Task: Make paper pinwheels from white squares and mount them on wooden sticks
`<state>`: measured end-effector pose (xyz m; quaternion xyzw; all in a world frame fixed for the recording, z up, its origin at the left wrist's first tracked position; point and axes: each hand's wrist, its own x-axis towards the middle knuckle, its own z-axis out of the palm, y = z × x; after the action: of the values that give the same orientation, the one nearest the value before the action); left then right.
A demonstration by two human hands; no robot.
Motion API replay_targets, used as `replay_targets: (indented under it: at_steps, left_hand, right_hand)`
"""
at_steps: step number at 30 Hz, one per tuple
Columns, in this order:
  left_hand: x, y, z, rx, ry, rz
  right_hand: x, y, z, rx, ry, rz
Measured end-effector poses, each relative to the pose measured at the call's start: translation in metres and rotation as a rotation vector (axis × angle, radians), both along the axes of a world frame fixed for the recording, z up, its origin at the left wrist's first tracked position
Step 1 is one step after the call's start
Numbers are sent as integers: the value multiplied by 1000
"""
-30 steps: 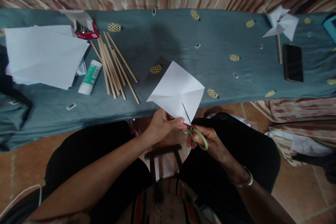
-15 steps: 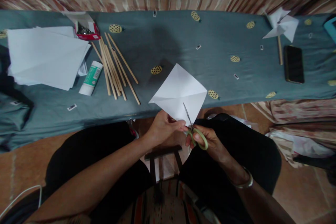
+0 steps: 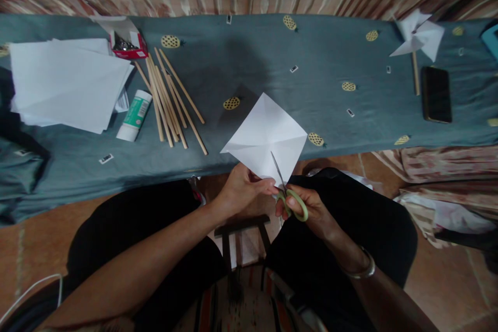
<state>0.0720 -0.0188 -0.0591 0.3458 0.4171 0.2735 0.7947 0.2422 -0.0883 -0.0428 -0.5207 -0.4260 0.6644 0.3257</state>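
Note:
A white square sheet of paper [image 3: 266,127] with diagonal creases is held corner-on over the table's near edge. My left hand [image 3: 243,189] pinches its lower left side between thumb and fingers. In my right hand [image 3: 305,205] is a pair of scissors [image 3: 298,206] with pale green handles, thumb and fingers in the loops. One blade lies over the paper from its near corner toward the middle; the other blade is hidden beneath the sheet.
On the left of the green cloth [image 3: 194,78] lie a paper stack [image 3: 66,83], a red box of small metal pieces [image 3: 128,46], a glue stick [image 3: 134,115] and several wooden sticks [image 3: 167,98]. A paper pinwheel [image 3: 419,36] and a phone [image 3: 436,94] are at the right.
The paper's far corner has tilted very slightly. Both hands and the scissors are almost where they were.

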Motion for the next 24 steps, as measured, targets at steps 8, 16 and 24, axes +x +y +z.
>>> replay_targets:
  at_steps: [8, 16, 24]
  left_hand:
    - [0, 0, -1, 13, -3, 2]
    - [0, 0, 0, 8, 37, -5]
    - [-1, 0, -4, 49, 62, -19]
  right_hand:
    - [-1, -1, -2, 0, 4, -11]
    - [-4, 0, 1, 10, -9, -29]
    - [-4, -1, -1, -10, -10, -48]
